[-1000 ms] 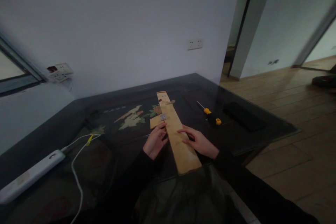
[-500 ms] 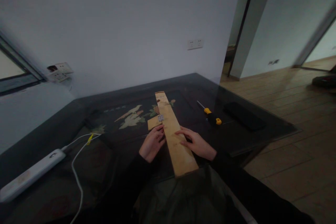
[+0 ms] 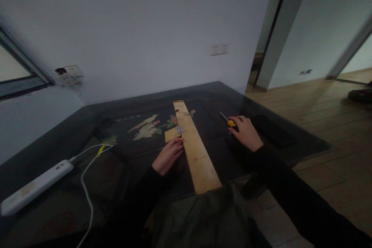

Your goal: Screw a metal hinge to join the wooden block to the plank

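Observation:
A long wooden board (image 3: 200, 159) lies lengthwise before me, its near end by my lap. Against its left edge is a small wooden piece (image 3: 171, 135), and a small silvery metal part, perhaps a hinge (image 3: 179, 129), sits where the two meet. My left hand (image 3: 170, 155) is closed at the board's left edge just below the small piece; some fingertips are hidden. To the right, my right hand (image 3: 246, 131) wraps over the handle of a yellow-and-black screwdriver (image 3: 231, 123). The screwdriver's shaft points away to the left and most of its handle is covered.
The dark table (image 3: 139, 104) has an inlaid bird-and-flower picture. A black flat object (image 3: 273, 130) lies right of my right hand. At the left are a white power strip (image 3: 37, 186) and its white cable (image 3: 87, 190). A wall with sockets (image 3: 219, 49) stands behind.
My right hand has left the board and moved right and forward onto the screwdriver's handle. My left hand stays at the board's edge, its fingers drawn closer together. The view has shifted slightly.

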Available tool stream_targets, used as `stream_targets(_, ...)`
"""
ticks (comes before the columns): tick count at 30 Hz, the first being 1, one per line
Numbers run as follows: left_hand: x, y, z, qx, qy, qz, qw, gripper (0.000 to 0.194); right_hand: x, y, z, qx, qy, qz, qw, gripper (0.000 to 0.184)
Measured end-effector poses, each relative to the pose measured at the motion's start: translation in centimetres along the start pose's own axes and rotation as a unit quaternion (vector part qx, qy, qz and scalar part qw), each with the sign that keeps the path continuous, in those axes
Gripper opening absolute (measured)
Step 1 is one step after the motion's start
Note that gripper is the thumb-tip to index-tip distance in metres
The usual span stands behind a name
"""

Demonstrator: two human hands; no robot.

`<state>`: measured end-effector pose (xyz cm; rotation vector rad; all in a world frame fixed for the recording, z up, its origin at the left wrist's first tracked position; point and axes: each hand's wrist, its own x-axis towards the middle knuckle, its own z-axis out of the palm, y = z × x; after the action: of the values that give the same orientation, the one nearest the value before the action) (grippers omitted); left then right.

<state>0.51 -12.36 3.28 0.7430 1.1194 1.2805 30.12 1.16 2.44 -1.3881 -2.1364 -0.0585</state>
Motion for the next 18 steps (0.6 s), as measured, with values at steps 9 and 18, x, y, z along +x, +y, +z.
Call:
stream_targets(9,2.3,1.3,-3.0,0.252,-0.018,0.093,0.963,0.026,1.4,1.5,3.3,-0.076,-0.072,0.055,0.993,0.058)
stream_targets(18,9.2,2.1,-4.2,0.359,0.162,0.319,0.862,0.013,2.8,-0.3,4.2,-0.015,-0.131,0.05,0.99,0.06)
